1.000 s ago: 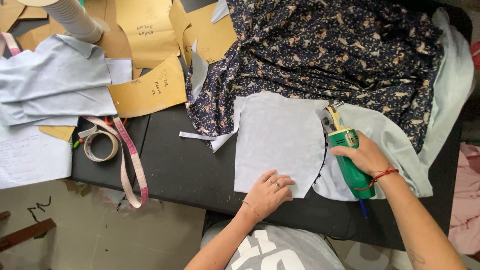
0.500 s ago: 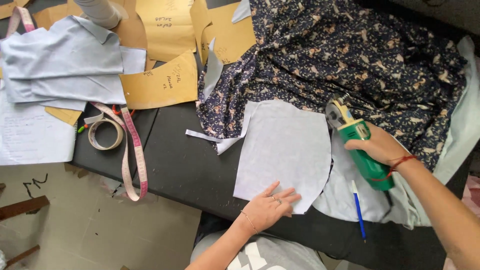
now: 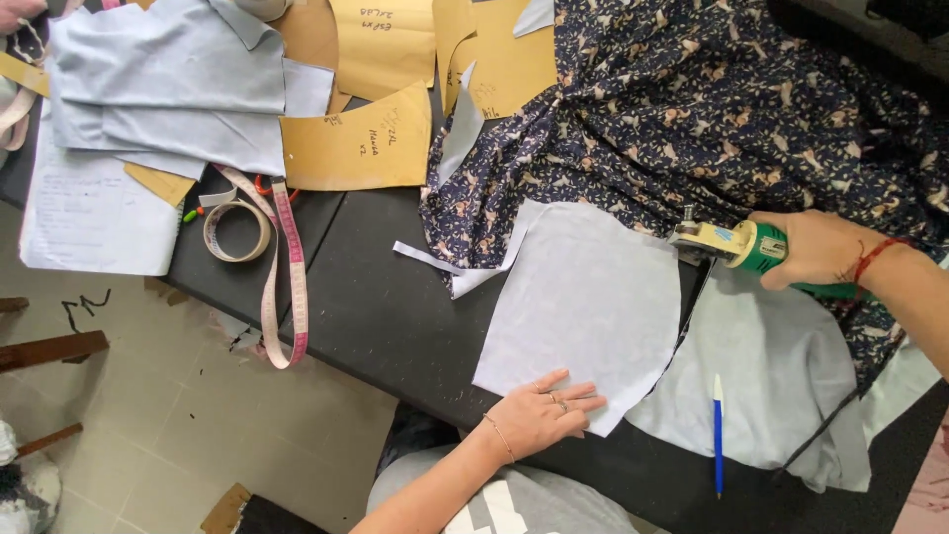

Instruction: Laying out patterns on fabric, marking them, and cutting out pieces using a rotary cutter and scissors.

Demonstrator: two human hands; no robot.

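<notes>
1. The worktop (image 3: 386, 316) is a dark surface that carries everything; every place below is told from the pale cut panel lying on it
2. The dark floral fabric (image 3: 712, 109) is bunched up behind the panel, and its edge touches the panel's far side
3. The pale cut panel (image 3: 583, 307) lies flat near the front edge; half a second ago it sat further right in view, so the head has turned, not the cloth
4. More pale fabric (image 3: 771, 376) lies just right of the panel, with a blue pen (image 3: 718, 435) resting on it
5. The green electric cutter (image 3: 736, 244) has come to the panel's far right corner, from a spot lower along that curved edge; by my reading the curve is nearly cut through
6. The right hand (image 3: 816, 249) has its grip closed around the cutter's handle
7. The left hand (image 3: 539, 413) presses flat, fingers spread, on the panel's near edge, holding nothing
8. A pink tape measure (image 3: 282, 287) trails well left of the panel
</notes>
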